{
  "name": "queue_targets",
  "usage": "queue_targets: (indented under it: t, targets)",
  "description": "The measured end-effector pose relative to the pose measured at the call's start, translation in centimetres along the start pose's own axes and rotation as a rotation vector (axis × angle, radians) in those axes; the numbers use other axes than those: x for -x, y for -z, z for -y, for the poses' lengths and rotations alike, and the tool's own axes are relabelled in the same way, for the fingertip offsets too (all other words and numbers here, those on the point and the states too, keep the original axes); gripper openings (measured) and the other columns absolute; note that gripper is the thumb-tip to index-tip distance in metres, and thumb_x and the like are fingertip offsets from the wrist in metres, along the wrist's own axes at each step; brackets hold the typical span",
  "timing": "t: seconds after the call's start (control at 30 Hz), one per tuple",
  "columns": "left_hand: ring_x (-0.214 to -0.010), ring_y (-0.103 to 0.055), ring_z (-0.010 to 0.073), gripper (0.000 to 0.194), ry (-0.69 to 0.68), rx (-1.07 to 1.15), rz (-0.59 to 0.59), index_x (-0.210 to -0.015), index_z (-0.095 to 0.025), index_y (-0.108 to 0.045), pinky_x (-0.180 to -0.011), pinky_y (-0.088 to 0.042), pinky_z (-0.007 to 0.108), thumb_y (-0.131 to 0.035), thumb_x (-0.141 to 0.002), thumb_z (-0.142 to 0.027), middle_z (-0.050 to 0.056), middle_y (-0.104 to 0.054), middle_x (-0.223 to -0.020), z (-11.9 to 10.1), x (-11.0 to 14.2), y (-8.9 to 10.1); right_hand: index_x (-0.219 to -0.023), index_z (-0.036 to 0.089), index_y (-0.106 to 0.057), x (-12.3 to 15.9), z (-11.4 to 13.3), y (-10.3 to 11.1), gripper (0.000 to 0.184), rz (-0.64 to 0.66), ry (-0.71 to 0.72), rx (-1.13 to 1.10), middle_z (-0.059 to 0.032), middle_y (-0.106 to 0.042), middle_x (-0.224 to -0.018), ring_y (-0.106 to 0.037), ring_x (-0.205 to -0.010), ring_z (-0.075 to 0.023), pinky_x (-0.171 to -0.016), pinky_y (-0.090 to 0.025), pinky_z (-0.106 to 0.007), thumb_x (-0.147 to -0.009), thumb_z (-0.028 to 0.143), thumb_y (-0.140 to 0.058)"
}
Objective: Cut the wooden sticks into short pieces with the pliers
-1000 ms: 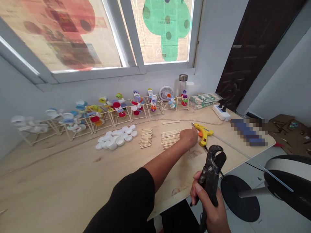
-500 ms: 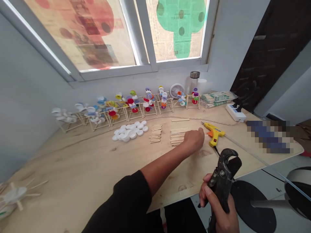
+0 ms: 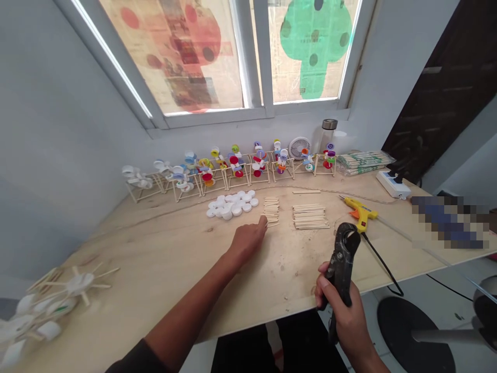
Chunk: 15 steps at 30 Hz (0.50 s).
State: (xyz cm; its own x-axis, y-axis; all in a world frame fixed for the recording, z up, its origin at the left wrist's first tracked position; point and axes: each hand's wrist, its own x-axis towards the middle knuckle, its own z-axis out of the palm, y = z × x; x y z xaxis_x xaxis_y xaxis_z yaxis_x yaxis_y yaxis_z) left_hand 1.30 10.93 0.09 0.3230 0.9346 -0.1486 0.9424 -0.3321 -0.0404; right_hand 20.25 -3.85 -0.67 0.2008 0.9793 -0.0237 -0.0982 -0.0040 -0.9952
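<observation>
Along the back of the pale plywood bench (image 3: 163,243), upper middle of the frame, we see a long row of wooden-stick frames fitted with coloured bottle caps (image 3: 233,168), apparently finished. Below them, at centre, wait loose white plastic bottle caps (image 3: 231,204), a narrow stack of pale wooden sticks (image 3: 271,210) and a wider stack of pale wooden sticks (image 3: 310,216). Our left hand (image 3: 246,241), loosely open, touches the narrow stack with its fingertips. Well apart, at lower right, our right hand (image 3: 344,311) clamps a black metal ratchet cutter (image 3: 341,259) (its jaws slightly parted, we think).
</observation>
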Motion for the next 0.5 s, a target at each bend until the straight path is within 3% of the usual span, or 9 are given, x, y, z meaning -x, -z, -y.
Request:
queue_targets:
  t: [0.3,0.5]
  targets:
    - [-0.077,-0.061,0.0256,0.032,-0.013,0.02,-0.054,-0.118,-0.016,-0.033,-0.063,-0.039,0.032,-0.031,-0.087,-0.02,0.013,-0.064,-0.081,0.9,-1.0,-1.6,-0.095,0.018,-0.048,0.0,-0.3,-0.7,0.027,0.007,-0.005,0.084,0.004,-0.048,-0.058,-0.048,-0.052,-0.0128,-0.052,-0.039,-0.026,-0.081,0.041,-0.052]
    - [-0.076,-0.061,0.0256,0.028,-0.026,0.024,-0.083,-0.114,-0.016,-0.036,-0.061,-0.04,0.031,-0.028,-0.089,-0.027,0.013,-0.064,-0.081,0.9,-0.8,-1.9,-0.094,0.017,-0.048,-0.2,-0.8,-0.6,0.03,0.016,0.014,0.105,0.004,-0.048,-0.057,-0.048,-0.05,-0.0132,-0.051,-0.04,-0.026,-0.08,0.043,-0.052]
